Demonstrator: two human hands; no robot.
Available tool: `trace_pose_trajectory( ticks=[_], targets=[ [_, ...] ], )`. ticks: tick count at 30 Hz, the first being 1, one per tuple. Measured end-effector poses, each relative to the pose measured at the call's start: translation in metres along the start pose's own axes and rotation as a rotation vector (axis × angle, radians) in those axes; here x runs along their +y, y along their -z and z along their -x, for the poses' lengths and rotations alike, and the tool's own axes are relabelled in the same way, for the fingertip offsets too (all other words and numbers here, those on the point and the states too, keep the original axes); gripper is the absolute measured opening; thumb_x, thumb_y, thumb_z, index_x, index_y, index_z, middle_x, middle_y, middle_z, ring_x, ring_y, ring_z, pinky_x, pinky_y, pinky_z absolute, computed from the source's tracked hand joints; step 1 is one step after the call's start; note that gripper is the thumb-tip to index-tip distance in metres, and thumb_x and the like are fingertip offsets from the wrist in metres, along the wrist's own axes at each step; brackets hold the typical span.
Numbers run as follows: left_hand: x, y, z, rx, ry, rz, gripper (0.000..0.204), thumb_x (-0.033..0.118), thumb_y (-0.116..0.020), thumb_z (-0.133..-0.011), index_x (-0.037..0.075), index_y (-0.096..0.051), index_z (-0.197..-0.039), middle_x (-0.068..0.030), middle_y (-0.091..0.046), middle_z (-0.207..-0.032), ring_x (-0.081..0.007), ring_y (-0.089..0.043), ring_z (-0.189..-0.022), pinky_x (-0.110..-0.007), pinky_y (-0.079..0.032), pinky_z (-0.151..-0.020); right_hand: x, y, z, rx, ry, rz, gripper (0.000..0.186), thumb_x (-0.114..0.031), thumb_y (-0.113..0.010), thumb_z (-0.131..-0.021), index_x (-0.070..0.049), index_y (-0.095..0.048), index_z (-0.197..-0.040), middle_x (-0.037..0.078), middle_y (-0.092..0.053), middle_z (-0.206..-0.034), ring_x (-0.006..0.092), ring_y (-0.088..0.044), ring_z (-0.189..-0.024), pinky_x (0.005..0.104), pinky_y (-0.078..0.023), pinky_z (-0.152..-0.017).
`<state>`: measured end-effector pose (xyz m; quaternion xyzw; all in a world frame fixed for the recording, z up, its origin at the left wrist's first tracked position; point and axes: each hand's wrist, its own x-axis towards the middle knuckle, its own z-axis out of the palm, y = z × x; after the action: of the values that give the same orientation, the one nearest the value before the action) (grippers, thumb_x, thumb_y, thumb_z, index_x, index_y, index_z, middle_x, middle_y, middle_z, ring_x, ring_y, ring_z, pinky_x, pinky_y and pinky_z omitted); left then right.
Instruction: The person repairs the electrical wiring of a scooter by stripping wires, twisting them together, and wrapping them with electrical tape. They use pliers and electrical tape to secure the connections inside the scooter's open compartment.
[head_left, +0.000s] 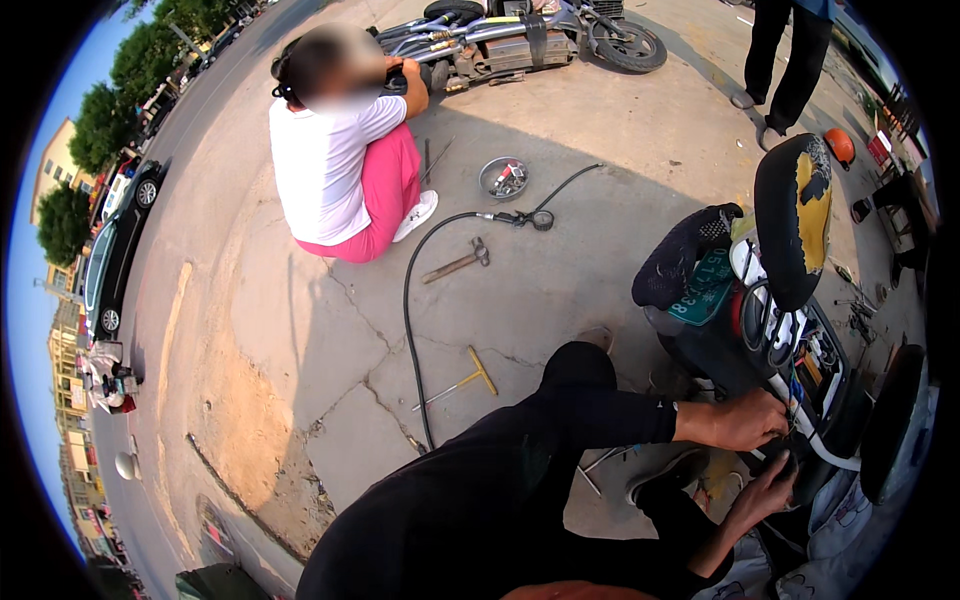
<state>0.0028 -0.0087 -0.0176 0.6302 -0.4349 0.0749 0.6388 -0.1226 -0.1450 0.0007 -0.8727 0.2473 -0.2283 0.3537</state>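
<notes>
In front of me at the right stands a scooter with its torn black seat [792, 220] tipped up. Beneath the seat is a compartment [822, 365] packed with wires and small items. My left hand [745, 420] has its fingers pinched together by thin wires at the compartment's near edge, beside a light-coloured frame tube [835, 455]. Just below it, my right hand [768, 492] is closed against a dark part of the scooter. What either hand grips is too small or too hidden to make out. A green licence plate [700, 290] sits on the scooter's rear.
On the concrete lie a hammer [458, 262], a yellow T-handle wrench [478, 372], an air hose with gauge [541, 219] and a metal bowl [503, 178]. A person [345, 160] squats by a motorbike on its side [520, 45]; another person [787, 60] stands at far right.
</notes>
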Motion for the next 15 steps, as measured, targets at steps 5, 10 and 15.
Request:
trace_pose_trajectory(
  ticks=[5,10,15],
  targets=[
    [0.004,0.000,-0.002,-0.001,0.007,-0.009,0.012,0.004,-0.074,-0.079,0.001,-0.076,-0.091,-0.0141,-0.068,-0.083,-0.0368,-0.069,-0.081,-0.047,-0.055,-0.070,-0.008,-0.002,0.002,0.241,0.544,0.952,0.026,-0.024,-0.066,-0.103,-0.010,-0.067,-0.125,0.009,-0.071,-0.114,0.0272,-0.075,-0.093,0.0361,-0.059,-0.066],
    [0.001,0.001,-0.002,-0.006,-0.010,-0.015,0.013,0.004,-0.074,-0.078,0.002,-0.075,-0.091,-0.0144,-0.067,-0.083,-0.0367,-0.069,-0.081,-0.048,-0.054,-0.070,-0.006,-0.009,-0.007,0.227,0.628,0.914,0.022,-0.024,-0.066,-0.103,-0.010,-0.067,-0.120,0.005,-0.070,-0.105,0.0244,-0.073,-0.085,0.0360,-0.056,-0.061],
    [-0.002,-0.003,-0.001,0.003,-0.041,-0.017,0.015,0.004,-0.074,-0.077,0.002,-0.076,-0.092,-0.0141,-0.068,-0.084,-0.0363,-0.069,-0.081,-0.047,-0.055,-0.070,-0.009,-0.011,-0.017,-0.117,-0.560,-0.788,0.020,-0.029,-0.063,-0.105,-0.010,-0.066,-0.109,-0.002,-0.061,-0.087,0.0111,-0.054,-0.060,0.0266,-0.037,-0.047]
  ],
)
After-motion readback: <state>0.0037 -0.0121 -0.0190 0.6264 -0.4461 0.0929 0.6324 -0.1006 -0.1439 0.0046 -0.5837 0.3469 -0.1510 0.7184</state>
